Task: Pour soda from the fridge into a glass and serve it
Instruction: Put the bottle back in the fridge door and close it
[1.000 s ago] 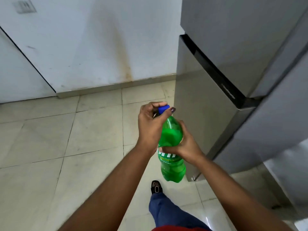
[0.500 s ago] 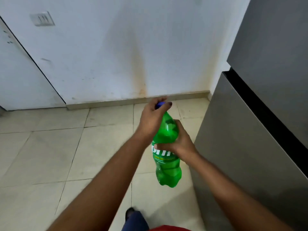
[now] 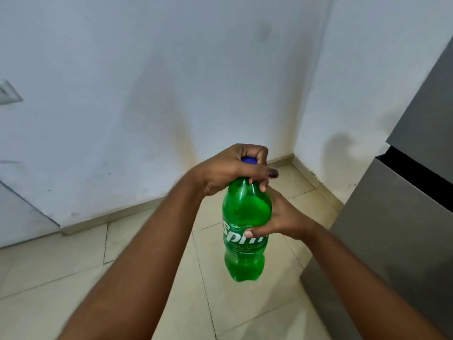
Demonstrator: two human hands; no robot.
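Note:
I hold a green soda bottle (image 3: 245,253) upright in front of me, above the tiled floor. It has a white-lettered label and a blue cap (image 3: 248,160). My right hand (image 3: 282,218) wraps the bottle's middle from the right, thumb across the label. My left hand (image 3: 231,168) is closed over the cap and neck from above, so most of the cap is hidden. Liquid fills the bottle to about its shoulder. No glass is in view.
The grey fridge (image 3: 402,229) stands at the right, its doors closed, with a dark gap between upper and lower door. A white wall (image 3: 171,82) and a corner lie ahead. Beige floor tiles (image 3: 49,278) spread to the left. A wall switch plate (image 3: 7,93) is at the far left.
My view has swung left and upward, away from the fridge toward the wall corner. Both hands kept hold of the bottle; my left hand has closed further over the cap.

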